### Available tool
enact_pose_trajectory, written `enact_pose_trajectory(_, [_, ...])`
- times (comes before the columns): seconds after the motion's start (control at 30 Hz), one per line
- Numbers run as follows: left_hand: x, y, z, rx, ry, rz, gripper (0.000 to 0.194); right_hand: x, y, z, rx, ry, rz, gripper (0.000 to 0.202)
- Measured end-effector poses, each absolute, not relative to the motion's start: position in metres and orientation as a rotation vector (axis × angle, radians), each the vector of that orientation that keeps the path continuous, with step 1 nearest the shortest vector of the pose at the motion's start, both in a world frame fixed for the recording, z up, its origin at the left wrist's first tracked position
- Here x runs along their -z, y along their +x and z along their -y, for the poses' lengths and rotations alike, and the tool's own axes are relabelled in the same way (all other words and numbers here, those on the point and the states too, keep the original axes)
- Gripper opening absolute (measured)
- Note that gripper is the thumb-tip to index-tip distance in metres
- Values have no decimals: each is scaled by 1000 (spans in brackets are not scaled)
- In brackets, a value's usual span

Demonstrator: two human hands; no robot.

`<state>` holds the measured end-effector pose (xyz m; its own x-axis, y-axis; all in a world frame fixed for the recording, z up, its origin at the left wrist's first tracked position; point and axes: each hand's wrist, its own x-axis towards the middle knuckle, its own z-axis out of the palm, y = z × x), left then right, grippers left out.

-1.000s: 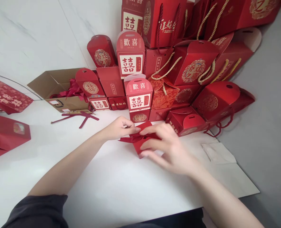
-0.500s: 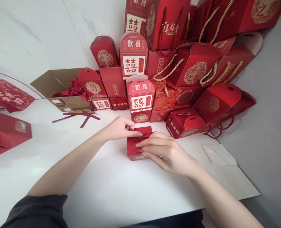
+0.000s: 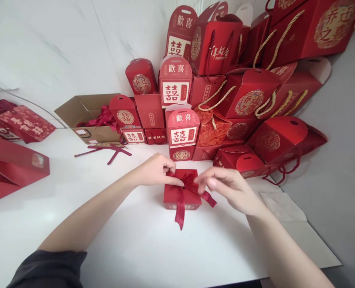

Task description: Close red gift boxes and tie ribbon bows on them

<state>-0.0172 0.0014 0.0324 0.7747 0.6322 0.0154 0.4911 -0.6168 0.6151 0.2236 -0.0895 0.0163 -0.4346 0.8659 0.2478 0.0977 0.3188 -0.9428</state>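
Observation:
A small red gift box [image 3: 170,197] sits on the white table, with gold print on its near side. Across its lid lies a dark red satin ribbon bow [image 3: 189,179]; one ribbon tail [image 3: 180,208] hangs over the front and another sticks out at the right. My left hand [image 3: 157,170] is closed at the bow's left side, thumb pressed on the knot and fingers curled over the left loop. Beside the right loop is my right hand [image 3: 225,186], its slightly blurred fingers bent and apart, the fingertips at the bow's edge.
Stacked red gift boxes [image 3: 179,132] with rope handles rise behind. A cardboard box [image 3: 72,110] of ribbon stands at back left, dark red strips [image 3: 114,151] before it. Larger red boxes [image 3: 18,164] lie far left. At right are a white tissue [image 3: 282,204] and the grey wall.
My right hand has drawn back to the right and its fingers have parted. The bow and its tails show more fully now. My left hand stays at the bow; the view has shifted slightly.

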Motion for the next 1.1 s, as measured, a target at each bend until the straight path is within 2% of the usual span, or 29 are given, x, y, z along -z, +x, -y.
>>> enact_pose_trajectory(0.07, [-35,-18,3,-290,2395,-823,52,-9,220,82,-1001,-1066,1670,24])
enact_pose_trajectory(0.13, [-38,-18,9,-271,2443,-824,52,-1,215,75,-957,-1141,1653,26])
enact_pose_trajectory(0.37, [-51,-11,25,-195,2525,-954,51,10,204,66,-1254,-1047,1602,38])
enact_pose_trajectory(0.57, [-51,-13,30,-134,2491,-976,57,11,203,66,-1501,-810,1424,25])
enact_pose_trajectory(0.8, [-53,-22,19,-82,2480,-1035,64,11,204,67,-1389,-947,1554,34])
enact_pose_trajectory(1.1, [-59,-27,10,-102,2224,-952,47,11,209,67,-1297,-955,1637,30])
